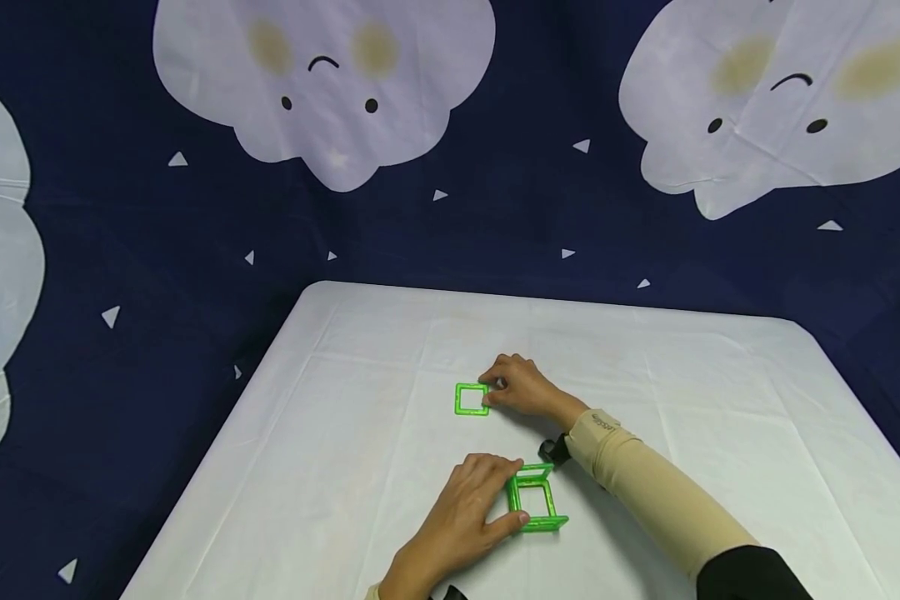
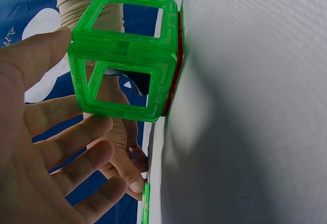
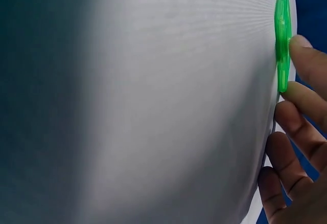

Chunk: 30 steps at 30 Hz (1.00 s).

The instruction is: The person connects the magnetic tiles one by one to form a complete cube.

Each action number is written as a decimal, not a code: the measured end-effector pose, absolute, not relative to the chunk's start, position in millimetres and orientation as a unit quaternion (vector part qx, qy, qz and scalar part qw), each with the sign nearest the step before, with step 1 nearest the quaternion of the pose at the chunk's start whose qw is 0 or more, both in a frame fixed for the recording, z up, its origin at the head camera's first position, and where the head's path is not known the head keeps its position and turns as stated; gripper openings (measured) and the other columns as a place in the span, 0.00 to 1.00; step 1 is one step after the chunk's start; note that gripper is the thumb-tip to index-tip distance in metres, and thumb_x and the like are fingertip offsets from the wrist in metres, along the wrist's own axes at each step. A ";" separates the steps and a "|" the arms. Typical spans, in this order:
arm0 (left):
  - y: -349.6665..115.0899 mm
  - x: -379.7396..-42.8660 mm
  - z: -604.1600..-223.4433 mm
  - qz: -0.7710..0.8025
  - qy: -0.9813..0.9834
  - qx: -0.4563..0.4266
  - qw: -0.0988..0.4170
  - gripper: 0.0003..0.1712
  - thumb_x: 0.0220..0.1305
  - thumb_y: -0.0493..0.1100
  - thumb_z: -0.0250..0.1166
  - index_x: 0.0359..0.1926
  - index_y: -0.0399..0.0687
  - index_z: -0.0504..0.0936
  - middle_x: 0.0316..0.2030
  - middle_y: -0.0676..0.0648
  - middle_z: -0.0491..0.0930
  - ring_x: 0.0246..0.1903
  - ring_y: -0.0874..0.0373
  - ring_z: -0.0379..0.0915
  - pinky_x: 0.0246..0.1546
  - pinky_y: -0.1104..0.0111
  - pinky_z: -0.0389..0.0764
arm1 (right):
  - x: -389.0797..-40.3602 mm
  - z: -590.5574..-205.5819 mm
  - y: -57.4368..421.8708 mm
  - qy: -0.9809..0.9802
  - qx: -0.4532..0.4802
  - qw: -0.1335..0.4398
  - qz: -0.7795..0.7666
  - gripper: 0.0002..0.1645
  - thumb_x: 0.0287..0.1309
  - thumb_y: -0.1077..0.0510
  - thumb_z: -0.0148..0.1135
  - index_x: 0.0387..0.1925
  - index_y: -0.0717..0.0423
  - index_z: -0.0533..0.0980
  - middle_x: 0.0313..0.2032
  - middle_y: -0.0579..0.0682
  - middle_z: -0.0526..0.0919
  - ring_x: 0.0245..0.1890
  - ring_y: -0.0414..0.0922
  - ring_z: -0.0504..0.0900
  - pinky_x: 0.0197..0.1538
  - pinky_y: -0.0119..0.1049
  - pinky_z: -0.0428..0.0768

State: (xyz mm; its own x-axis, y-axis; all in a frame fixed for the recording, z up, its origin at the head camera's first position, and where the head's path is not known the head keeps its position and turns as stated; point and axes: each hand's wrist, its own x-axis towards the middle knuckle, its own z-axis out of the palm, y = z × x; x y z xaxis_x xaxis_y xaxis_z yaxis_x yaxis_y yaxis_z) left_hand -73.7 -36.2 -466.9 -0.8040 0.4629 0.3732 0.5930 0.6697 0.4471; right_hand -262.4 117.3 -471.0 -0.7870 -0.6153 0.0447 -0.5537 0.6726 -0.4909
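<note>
A partly built box of green magnetic tiles (image 1: 547, 523) stands on the white table, its frames open in the middle. My left hand (image 1: 461, 512) holds its left side between thumb and index finger. In the left wrist view the box (image 2: 122, 47) shows a red strip (image 2: 174, 75) along its base, and the other fingers of the left hand (image 2: 30, 127) spread below. Farther back, a single green square tile (image 1: 471, 412) lies flat. At its right edge my right hand (image 1: 521, 386) pinches it with thumb and index finger; the right wrist view shows this tile (image 3: 282, 35) edge-on.
The white-covered table (image 1: 330, 400) has rounded far corners. Behind it hangs a dark blue cloth (image 1: 495, 242) printed with clouds and small white triangles. A black wrist device (image 1: 553, 451) sits under the right wrist, close to the box's far side.
</note>
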 end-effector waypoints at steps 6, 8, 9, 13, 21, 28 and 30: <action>-36.4 -74.0 -465.6 -0.283 -0.908 -0.289 0.110 0.33 0.60 0.60 0.61 0.63 0.52 0.70 0.52 0.57 0.74 0.55 0.61 0.66 0.57 0.64 0.69 | -263.4 -471.0 115.9 0.916 -0.319 0.053 -0.236 0.20 0.49 0.47 0.69 0.44 0.50 0.82 0.36 0.44 0.76 0.34 0.40 0.67 0.42 0.37 0.63; -36.4 -73.7 -465.5 -0.284 -0.908 -0.288 0.108 0.33 0.60 0.60 0.61 0.63 0.53 0.70 0.52 0.58 0.74 0.55 0.61 0.66 0.57 0.64 0.69 | -263.1 -471.1 115.5 0.917 -0.317 0.055 -0.235 0.19 0.50 0.47 0.69 0.43 0.50 0.82 0.36 0.44 0.76 0.35 0.40 0.67 0.42 0.38 0.63; -36.3 -73.6 -465.6 -0.284 -0.908 -0.287 0.108 0.33 0.60 0.60 0.61 0.63 0.53 0.70 0.52 0.58 0.74 0.55 0.61 0.66 0.57 0.64 0.69 | -263.1 -471.2 115.2 0.918 -0.315 0.057 -0.235 0.19 0.50 0.47 0.69 0.43 0.50 0.82 0.36 0.44 0.77 0.36 0.40 0.68 0.43 0.38 0.64; -36.3 -72.7 -465.3 -0.284 -0.909 -0.287 0.109 0.33 0.60 0.60 0.61 0.63 0.54 0.70 0.52 0.58 0.74 0.55 0.62 0.66 0.57 0.64 0.69 | -262.4 -471.0 114.4 0.920 -0.307 0.062 -0.237 0.19 0.49 0.48 0.69 0.43 0.51 0.81 0.36 0.44 0.77 0.37 0.41 0.69 0.44 0.40 0.64; -36.6 -71.6 -463.2 -0.284 -0.909 -0.286 0.104 0.33 0.60 0.60 0.61 0.63 0.52 0.70 0.52 0.57 0.74 0.55 0.61 0.66 0.57 0.63 0.69 | -258.9 -467.9 113.9 0.913 -0.282 0.072 -0.286 0.15 0.49 0.53 0.70 0.39 0.49 0.78 0.32 0.43 0.82 0.37 0.40 0.72 0.55 0.49 0.65; -36.9 -71.6 -463.0 -0.280 -0.910 -0.287 0.105 0.33 0.60 0.60 0.61 0.63 0.53 0.70 0.52 0.58 0.74 0.55 0.61 0.66 0.56 0.64 0.70 | -256.1 -463.8 114.7 0.902 -0.286 0.080 -0.314 0.14 0.51 0.57 0.69 0.40 0.52 0.78 0.31 0.44 0.81 0.33 0.39 0.75 0.41 0.37 0.74; -36.9 -71.3 -463.5 -0.281 -0.909 -0.288 0.107 0.33 0.60 0.60 0.61 0.63 0.53 0.70 0.52 0.58 0.74 0.55 0.61 0.66 0.56 0.64 0.70 | -255.2 -463.4 115.2 0.902 -0.288 0.084 -0.311 0.15 0.52 0.56 0.68 0.42 0.52 0.78 0.32 0.44 0.80 0.33 0.38 0.75 0.38 0.34 0.74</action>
